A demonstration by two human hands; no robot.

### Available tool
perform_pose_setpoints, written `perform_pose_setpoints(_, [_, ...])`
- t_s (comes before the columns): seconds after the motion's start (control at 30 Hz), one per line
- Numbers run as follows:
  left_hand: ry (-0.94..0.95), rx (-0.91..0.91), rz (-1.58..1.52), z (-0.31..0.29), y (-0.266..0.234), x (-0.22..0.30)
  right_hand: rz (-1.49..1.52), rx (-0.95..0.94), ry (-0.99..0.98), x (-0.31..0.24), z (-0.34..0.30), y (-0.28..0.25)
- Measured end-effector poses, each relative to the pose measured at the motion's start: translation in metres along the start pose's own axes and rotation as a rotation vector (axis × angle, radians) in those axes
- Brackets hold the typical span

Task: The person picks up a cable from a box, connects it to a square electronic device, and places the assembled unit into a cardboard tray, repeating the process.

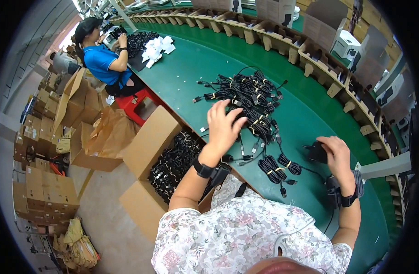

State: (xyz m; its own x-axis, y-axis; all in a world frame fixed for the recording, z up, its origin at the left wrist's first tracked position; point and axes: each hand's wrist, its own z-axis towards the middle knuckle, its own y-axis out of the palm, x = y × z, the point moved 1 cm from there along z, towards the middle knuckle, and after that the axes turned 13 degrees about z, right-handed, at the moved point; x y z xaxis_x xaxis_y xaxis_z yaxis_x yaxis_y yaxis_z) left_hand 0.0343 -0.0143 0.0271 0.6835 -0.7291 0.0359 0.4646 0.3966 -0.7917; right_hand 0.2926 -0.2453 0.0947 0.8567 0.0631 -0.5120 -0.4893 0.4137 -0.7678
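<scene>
On the green tabletop lies a heap of black USB cables point(250, 91), each bundle bound with a pale tie. My left hand point(222, 128) is over the heap's near left edge with its fingers spread, and nothing shows in its grasp. At the right, my right hand point(336, 154) has its fingers closed on a black power adapter point(317, 152), held just above or on the table. Between the hands, nearer to me, two coiled cable bundles point(279, 168) lie apart from the heap. Both wrists wear dark straps with small modules.
An open carton point(145, 141) full of bundled black cables stands left of the table edge. Brown trays point(282, 41) line the far side. A grey post point(385, 166) rises at the right. A co-worker point(104, 59) sits at the far left beside white pieces point(157, 49).
</scene>
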Motion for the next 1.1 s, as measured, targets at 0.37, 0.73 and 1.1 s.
perform_pose_setpoints(0.37, [-0.193, -0.553, -1.268, -0.015, -0.009, 0.088, 0.254, 0.247, -0.253, -0.061, 0.065, 0.04])
perform_pose_setpoints(0.73, [-0.183, -0.3, -1.286, -0.017, 0.034, 0.083, 0.511, 0.514, 0.176, 0.078, 0.074, -0.002])
perform_pose_setpoints(1.1, [-0.029, -0.297, -1.07, -0.014, 0.04, 0.084, 0.161, 1.062, 0.218, 0.229, 0.159, -0.111])
